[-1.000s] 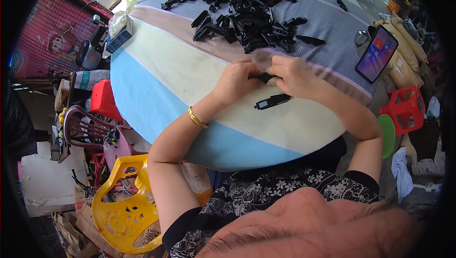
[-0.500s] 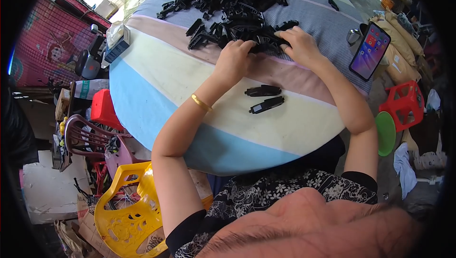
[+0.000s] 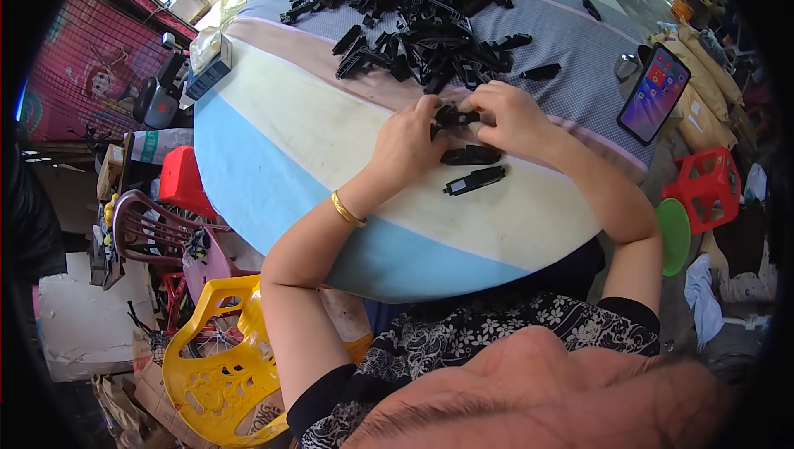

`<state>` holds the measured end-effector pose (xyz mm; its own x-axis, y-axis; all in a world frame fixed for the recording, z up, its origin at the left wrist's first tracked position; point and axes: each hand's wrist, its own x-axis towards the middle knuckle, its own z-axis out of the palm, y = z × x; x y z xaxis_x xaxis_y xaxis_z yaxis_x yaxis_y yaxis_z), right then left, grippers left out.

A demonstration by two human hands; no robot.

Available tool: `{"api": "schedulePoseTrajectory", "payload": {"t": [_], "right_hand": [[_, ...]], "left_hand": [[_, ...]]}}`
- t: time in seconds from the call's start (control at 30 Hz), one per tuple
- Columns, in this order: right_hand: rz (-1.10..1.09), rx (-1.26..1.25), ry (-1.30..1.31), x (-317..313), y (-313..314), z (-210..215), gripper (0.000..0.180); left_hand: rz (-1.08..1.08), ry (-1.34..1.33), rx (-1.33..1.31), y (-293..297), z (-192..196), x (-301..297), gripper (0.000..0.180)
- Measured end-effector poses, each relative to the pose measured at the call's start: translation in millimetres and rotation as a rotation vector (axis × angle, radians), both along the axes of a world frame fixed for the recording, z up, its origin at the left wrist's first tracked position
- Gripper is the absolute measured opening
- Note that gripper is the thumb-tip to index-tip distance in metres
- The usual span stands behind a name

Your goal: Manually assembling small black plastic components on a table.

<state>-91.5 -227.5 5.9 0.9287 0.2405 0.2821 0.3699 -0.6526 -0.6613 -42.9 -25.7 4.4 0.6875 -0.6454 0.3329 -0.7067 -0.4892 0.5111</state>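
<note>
At frame centre we saw the striped table bearing a black parts heap up top, while our left hand and right hand together pinched one small black part above two finished pieces.

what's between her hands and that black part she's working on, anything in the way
Nothing visible. The left hand and right hand both already grip the black part between them, just above two finished pieces on the cloth.

Small black plastic part, hand-held
</note>
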Motion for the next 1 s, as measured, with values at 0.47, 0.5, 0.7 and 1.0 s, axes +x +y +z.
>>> {"api": "schedulePoseTrajectory", "payload": {"t": [0.47, 0.5, 0.7, 1.0], "right_hand": [[0.009, -0.196, -0.143, -15.0, 2.5, 15.8, 0.02], [0.036, -0.23, -0.203, -15.4, 2.1, 14.0, 0.019], [0.036, -0.366, -0.117, -19.7, -3.7, 26.7, 0.016], [0.146, -0.214, -0.247, -4.2, 2.8, -0.5, 0.015]], "left_hand": [[-0.113, -0.235, -0.08, 9.7, -13.9, 20.9, 0.033], [-0.12, -0.192, -0.071, 8.6, -10.0, 18.5, 0.031], [-0.071, 0.116, -0.065, 13.0, -6.2, 11.6, 0.021], [-0.138, 0.042, -0.12, 5.0, -9.8, 6.0, 0.017]]}}
